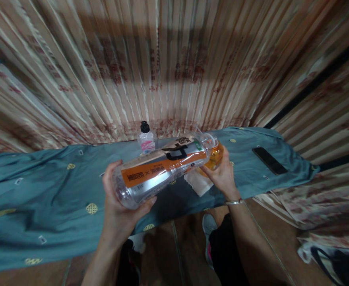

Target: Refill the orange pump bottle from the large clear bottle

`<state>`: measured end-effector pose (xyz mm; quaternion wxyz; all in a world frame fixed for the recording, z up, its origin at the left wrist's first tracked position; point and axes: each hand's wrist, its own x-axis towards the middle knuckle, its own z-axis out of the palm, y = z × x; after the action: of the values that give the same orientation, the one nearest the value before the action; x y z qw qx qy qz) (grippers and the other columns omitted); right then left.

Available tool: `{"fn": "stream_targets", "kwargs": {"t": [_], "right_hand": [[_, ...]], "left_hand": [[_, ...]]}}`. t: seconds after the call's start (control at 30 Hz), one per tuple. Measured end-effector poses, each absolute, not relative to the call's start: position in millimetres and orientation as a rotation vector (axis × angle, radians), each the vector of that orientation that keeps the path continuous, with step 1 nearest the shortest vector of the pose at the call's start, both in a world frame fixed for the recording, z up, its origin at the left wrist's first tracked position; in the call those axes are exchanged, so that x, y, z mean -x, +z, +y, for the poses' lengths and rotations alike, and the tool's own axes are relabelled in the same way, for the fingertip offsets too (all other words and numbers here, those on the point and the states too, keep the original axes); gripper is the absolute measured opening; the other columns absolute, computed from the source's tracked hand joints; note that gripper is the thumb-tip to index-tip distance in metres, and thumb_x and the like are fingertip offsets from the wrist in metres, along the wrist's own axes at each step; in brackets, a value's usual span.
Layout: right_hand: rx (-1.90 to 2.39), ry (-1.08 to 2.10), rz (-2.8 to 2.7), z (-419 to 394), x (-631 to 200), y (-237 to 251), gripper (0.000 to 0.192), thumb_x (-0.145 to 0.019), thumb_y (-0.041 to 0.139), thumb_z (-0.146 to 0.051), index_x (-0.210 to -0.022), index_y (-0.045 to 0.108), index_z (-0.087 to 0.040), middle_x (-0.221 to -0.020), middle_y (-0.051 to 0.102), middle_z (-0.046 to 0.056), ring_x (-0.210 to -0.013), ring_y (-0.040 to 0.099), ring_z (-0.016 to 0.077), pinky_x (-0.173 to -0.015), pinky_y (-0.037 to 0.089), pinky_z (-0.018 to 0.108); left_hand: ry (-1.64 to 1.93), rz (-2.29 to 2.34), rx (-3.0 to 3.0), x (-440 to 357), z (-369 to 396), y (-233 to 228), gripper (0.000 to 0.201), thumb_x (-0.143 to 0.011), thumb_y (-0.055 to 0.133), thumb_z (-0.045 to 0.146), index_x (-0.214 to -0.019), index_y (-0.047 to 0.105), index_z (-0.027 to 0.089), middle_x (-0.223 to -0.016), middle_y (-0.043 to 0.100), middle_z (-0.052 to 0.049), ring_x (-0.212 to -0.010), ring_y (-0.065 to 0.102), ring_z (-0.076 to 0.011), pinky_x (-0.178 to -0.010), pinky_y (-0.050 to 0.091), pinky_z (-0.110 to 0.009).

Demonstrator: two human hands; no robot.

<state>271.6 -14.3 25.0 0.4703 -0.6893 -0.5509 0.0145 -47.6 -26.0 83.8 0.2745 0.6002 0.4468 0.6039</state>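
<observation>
- Bottle (162, 169): a large clear plastic one with an orange and grey label, lying almost on its side in the air between my two hands, above the near edge of the cloth-covered surface.
- My left hand (119, 202) cups its base from below, fingers wrapped around the rounded bottom and thumb along the near side, so this hand is closed on the bottle.
- My right hand (220, 171) grips the far end near the neck, where orange liquid has pooled; the fingers curl around that end, holding it too.
- On my right wrist sits a thin silver bracelet (235, 202).
- Just under the bottle, between my hands, a white folded cloth (198, 182) lies on the teal tablecloth (43, 194), which has small yellow dots.
- Behind the bottle, near the back edge, stands a small clear bottle with a black cap (146, 139), upright.
- Well to the right on the tablecloth lies a dark phone (269, 160), flat.
- A pleated patterned curtain (168, 59) hangs behind everything.
- Below, I see my shoe (208, 228) on the brown floor.
</observation>
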Motion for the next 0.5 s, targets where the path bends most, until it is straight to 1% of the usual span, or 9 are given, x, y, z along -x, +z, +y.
{"fn": "stream_targets", "kwargs": {"t": [0.1,0.2,0.3,0.4,0.5], "right_hand": [[1.695,0.029,-1.339,-14,-273,23,0.107,-0.08,0.07,-0.087,-0.156,0.043,-0.017,-0.149,0.067,0.023,-0.134,0.07,0.0415,-0.112,0.057,0.061],[1.684,0.043,-1.346,-14,-273,22,0.105,-0.081,0.071,-0.085,-0.157,0.042,-0.018,-0.148,0.068,0.022,-0.132,0.071,0.0407,-0.111,0.058,0.06],[1.683,0.047,-1.351,-15,-273,22,0.104,-0.082,0.071,-0.084,-0.157,0.042,-0.019,-0.148,0.068,0.021,-0.132,0.071,0.0409,-0.11,0.058,0.059],[1.688,0.045,-1.342,-15,-272,24,0.102,-0.082,0.072,-0.084,-0.156,0.043,-0.02,-0.147,0.069,0.02,-0.131,0.071,0.0408,-0.11,0.059,0.059],[1.689,0.059,-1.334,-15,-272,26,0.101,-0.08,0.072,-0.084,-0.154,0.045,-0.02,-0.143,0.071,0.02,-0.127,0.073,0.0408,-0.107,0.06,0.059]], "left_hand": [[1.556,1.187,-1.679,51,-25,84,0.1,-0.058,0.102,0.034,-0.146,0.054,0.031,-0.131,0.065,-0.008,-0.113,0.072,-0.0306,-0.097,0.066,-0.046],[1.503,1.147,-1.777,58,-23,84,0.103,-0.06,0.102,0.031,-0.149,0.051,0.032,-0.129,0.066,-0.007,-0.11,0.074,-0.0302,-0.095,0.068,-0.045],[1.488,1.131,-1.857,60,-22,83,0.106,-0.063,0.101,0.028,-0.154,0.048,0.033,-0.133,0.065,-0.007,-0.113,0.074,-0.0297,-0.098,0.067,-0.044],[1.549,1.126,-1.836,54,-24,82,0.103,-0.066,0.099,0.032,-0.155,0.047,0.033,-0.13,0.066,-0.006,-0.109,0.074,-0.0277,-0.096,0.066,-0.042],[1.591,1.162,-1.759,45,-28,82,0.101,-0.065,0.098,0.037,-0.153,0.048,0.031,-0.131,0.065,-0.007,-0.109,0.073,-0.0283,-0.097,0.065,-0.043]]}}
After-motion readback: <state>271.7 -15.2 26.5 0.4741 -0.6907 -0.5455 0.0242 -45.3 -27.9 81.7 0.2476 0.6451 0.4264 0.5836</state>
